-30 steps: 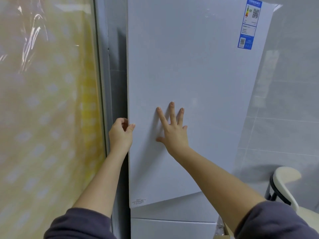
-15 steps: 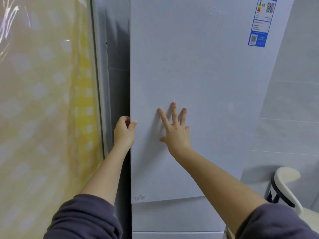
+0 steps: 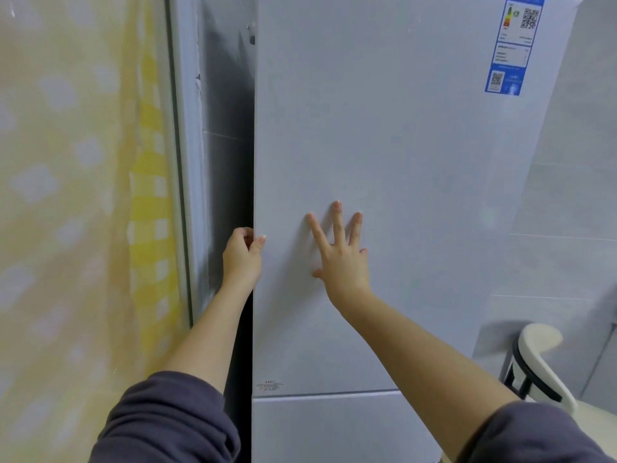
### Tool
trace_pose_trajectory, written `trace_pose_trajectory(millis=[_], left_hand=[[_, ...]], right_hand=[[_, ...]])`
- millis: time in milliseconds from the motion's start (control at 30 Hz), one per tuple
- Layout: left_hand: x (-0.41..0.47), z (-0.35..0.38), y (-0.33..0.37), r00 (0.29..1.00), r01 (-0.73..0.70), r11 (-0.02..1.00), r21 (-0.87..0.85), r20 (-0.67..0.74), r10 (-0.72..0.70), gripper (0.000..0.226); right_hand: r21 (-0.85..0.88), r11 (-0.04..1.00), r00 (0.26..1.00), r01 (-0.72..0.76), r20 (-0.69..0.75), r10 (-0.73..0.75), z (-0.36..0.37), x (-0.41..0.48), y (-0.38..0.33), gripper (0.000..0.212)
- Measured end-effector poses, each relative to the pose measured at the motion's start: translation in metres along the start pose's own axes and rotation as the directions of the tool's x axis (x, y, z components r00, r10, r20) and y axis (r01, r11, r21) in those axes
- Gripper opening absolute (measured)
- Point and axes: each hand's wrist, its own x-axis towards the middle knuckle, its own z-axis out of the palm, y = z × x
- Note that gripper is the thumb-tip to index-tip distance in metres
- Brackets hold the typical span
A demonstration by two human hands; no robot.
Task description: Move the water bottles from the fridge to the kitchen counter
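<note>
With the left hand (image 3: 242, 259) grip curled round the fridge door (image 3: 400, 145) edge mid-frame and the right hand (image 3: 344, 262) flat, fingers spread, pull steadily and ease that palm off.

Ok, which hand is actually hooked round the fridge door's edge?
The left hand, fingers curled round the left edge of the upper door. The right hand only lies flat on the door front, fingers spread.

At centre the fridge door (image 3: 400, 162), left hand (image 3: 242, 259) on its left edge, right hand (image 3: 340, 259) flat on its face just right of that, label (image 3: 510, 45) at its upper right, lower door (image 3: 334, 429) beneath, curtain (image 3: 83, 195) left, chair (image 3: 541, 359) near right.
</note>
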Motion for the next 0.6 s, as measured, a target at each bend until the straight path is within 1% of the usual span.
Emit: trace_pose_trajectory(millis=[167, 333, 400, 467, 533, 600], left_hand=[[0.003, 0.003, -0.004, 0.999, -0.024, 1.0, -0.016, -0.022, 0.024, 0.026], [-0.004, 0.004, -0.005, 0.994, -0.049, 0.997, -0.06, -0.096, 0.043, 0.023], [-0.01, 0.005, -0.005, 0.992, -0.062, 0.996, -0.067, -0.11, 0.054, 0.034], [-0.018, 0.008, -0.006, 0.987, -0.097, 0.994, -0.04, -0.129, 0.091, 0.054], [-0.031, 0.011, -0.002, 0.967, -0.184, 0.983, 0.025, -0.175, 0.185, 0.065], [-0.046, 0.016, 0.002, 0.927, -0.301, 0.949, 0.095, -0.204, 0.314, 0.069]], right_hand=[[-0.024, 1.0, 1.0, -0.001, 0.011, 0.001, 0.005, 0.003, 0.0, 0.115], [-0.018, 1.0, 0.999, 0.016, 0.036, -0.015, 0.004, 0.001, 0.002, 0.114], [0.003, 0.998, 0.997, 0.057, 0.057, -0.057, 0.005, -0.003, 0.008, 0.111], [-0.02, 0.997, 0.994, 0.074, 0.084, -0.072, 0.007, -0.013, 0.021, 0.11], [-0.055, 0.996, 0.993, 0.076, 0.091, -0.071, 0.009, -0.03, 0.034, 0.111], [-0.078, 0.996, 0.991, 0.049, 0.125, -0.039, 0.01, -0.049, 0.054, 0.112]])
